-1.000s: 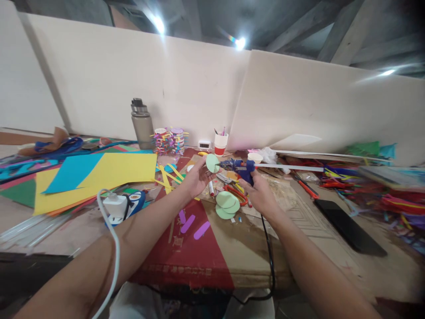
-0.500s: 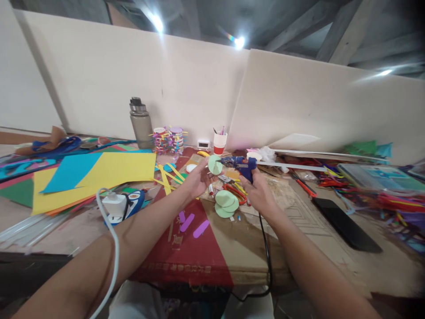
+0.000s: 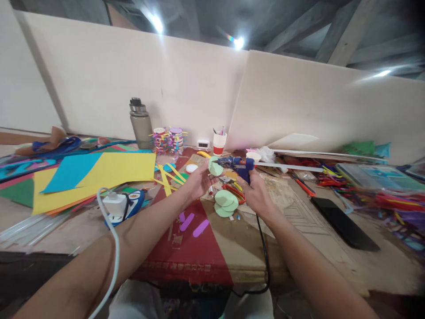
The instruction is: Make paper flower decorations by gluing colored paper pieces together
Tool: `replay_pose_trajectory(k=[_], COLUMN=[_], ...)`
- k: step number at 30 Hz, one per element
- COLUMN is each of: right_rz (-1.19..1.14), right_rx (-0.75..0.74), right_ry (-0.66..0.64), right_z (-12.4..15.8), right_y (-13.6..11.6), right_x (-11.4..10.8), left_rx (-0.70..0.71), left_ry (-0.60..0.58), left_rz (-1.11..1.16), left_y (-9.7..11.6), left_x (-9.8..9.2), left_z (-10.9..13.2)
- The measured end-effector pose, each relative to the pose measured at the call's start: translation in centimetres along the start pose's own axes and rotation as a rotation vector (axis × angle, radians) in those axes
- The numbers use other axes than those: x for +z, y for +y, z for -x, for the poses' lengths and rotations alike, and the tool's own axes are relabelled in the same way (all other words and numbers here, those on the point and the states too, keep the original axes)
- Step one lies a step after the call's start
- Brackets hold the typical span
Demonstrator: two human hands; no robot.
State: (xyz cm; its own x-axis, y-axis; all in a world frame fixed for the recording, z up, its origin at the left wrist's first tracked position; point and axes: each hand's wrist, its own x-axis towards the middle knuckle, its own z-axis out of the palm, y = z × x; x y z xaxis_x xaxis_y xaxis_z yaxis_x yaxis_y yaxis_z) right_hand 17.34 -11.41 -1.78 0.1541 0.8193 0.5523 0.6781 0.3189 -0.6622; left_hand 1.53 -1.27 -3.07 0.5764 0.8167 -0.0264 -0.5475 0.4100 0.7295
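In the head view my left hand grips a pale green paper disc, tilted up in front of me. My right hand is wrapped round a blue hot glue gun with a long white glue stick out of its back. The nozzle points left and reaches over the disc's face; whether it touches cannot be made out. Below lies a small pile of pale green discs. Orange-handled scissors lie partly hidden behind the hands. Purple paper strips rest on the red part of the cardboard.
Yellow and blue sheets, a power strip and a bottle stand left. Paper-strip-covered cups and a pen cup are at the back. A phone and plastic box lie right. A black cord hangs off the edge.
The glue gun has shifted slightly left over the disc, and my right hand has moved a little with it. The disc is tilted a bit differently.
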Motion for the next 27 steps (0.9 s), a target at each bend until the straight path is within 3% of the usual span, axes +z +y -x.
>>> replay_pose_trajectory(k=[3, 12, 20, 27], right_rz=[0.006, 0.008, -0.029, -0.006], right_rx=[-0.002, 0.064, 0.045, 0.072], right_ry=[0.021, -0.101, -0.052, -0.081], right_z=[0.02, 0.43, 0.30, 0.50], right_y=[-0.21, -0.03, -0.29, -0.09], right_x=[-0.09, 0.00, 0.08, -0.21], left_rx=[-0.020, 0.076, 0.036, 0.106], left_ry=[-0.014, 0.077, 0.052, 0.093], left_rz=[-0.008, 0.013, -0.004, 0.015], left_y=[-0.23, 0.60, 0.43, 0.61], left_x=[0.14, 0.32, 0.30, 0.81], left_z=[0.08, 0.16, 0.04, 0.18])
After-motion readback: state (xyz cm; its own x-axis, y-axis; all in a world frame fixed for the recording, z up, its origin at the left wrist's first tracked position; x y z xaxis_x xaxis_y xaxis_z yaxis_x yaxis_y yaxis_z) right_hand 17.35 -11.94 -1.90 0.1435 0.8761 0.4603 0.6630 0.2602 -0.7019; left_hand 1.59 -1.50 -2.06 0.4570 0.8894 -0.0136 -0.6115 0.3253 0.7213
